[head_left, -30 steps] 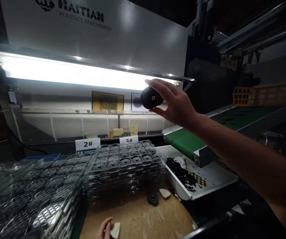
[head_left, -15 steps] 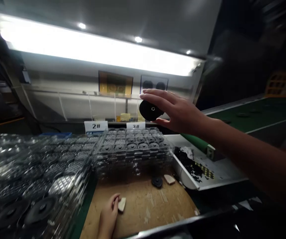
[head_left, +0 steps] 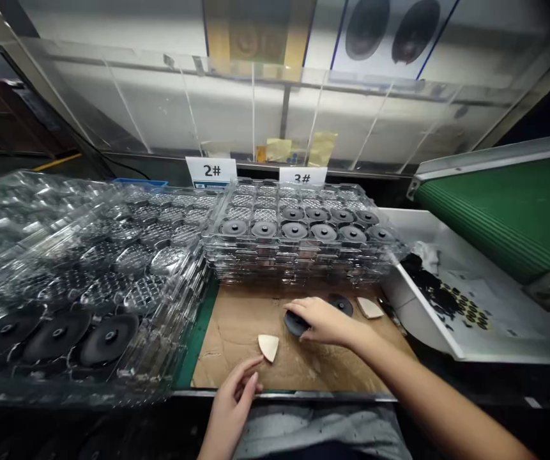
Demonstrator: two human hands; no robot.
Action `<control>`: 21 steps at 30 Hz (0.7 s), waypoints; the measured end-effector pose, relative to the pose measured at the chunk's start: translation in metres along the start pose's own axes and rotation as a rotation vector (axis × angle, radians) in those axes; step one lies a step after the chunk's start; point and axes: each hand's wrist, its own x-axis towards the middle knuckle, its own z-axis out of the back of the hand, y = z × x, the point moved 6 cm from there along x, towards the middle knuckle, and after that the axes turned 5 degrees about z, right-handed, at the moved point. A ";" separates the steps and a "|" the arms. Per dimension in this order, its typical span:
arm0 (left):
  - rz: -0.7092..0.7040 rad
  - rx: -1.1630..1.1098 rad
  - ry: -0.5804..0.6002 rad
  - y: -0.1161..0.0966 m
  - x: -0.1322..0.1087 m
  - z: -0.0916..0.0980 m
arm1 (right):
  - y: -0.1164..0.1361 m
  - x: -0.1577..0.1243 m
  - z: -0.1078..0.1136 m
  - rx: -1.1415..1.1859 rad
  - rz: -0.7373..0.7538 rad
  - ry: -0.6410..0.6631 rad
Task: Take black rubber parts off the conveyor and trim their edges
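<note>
The right hand [head_left: 325,321] cups a black disc [head_left: 296,323] on a cardboard sheet [head_left: 236,351], with a second black disc [head_left: 340,305] and a cream wedge [head_left: 369,308] just beyond it. The open left hand [head_left: 233,409], at the sheet's near edge, sits just beside another cream wedge [head_left: 268,347]. Stacked clear trays [head_left: 294,255] holding black discs line the far edge.

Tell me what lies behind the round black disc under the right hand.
A second black disc and a cream triangular piece lie there on brown cardboard; the right hand hides most of the near disc.
</note>
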 end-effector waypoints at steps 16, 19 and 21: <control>0.239 -0.257 -0.126 -0.022 0.014 0.002 | -0.022 0.000 -0.069 0.413 -0.453 -0.575; 0.265 -0.304 -0.118 -0.027 0.027 0.006 | -0.017 0.004 -0.058 0.487 -0.436 -0.541; 0.282 -0.332 -0.111 -0.028 0.035 0.010 | -0.013 0.008 -0.055 0.533 -0.413 -0.508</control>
